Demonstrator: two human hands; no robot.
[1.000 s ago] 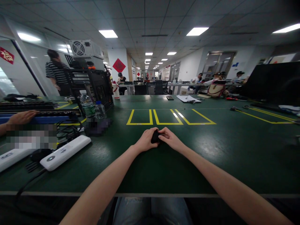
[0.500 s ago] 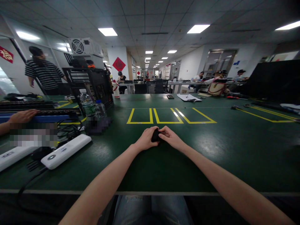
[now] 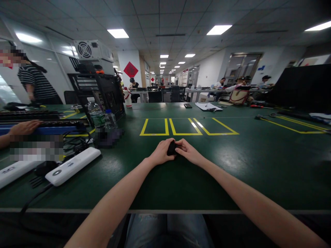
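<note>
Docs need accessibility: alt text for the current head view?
A person's left hand grips a small black object and the right hand touches it, at a green table with three yellow tape outlines just beyond. At left are a long white device, plastic bottles and another person's hand.

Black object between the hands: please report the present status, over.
Left hand curled around black object. Right hand, fingers at its right edge. Nearest white oblong device off to the left, apart from both hands.

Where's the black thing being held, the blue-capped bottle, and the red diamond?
Black thing [image 3: 171,148]: head view, its exposed dark side.
Blue-capped bottle [image 3: 111,120]: head view, its clear body.
Red diamond [image 3: 130,70]: head view, its middle.
</note>
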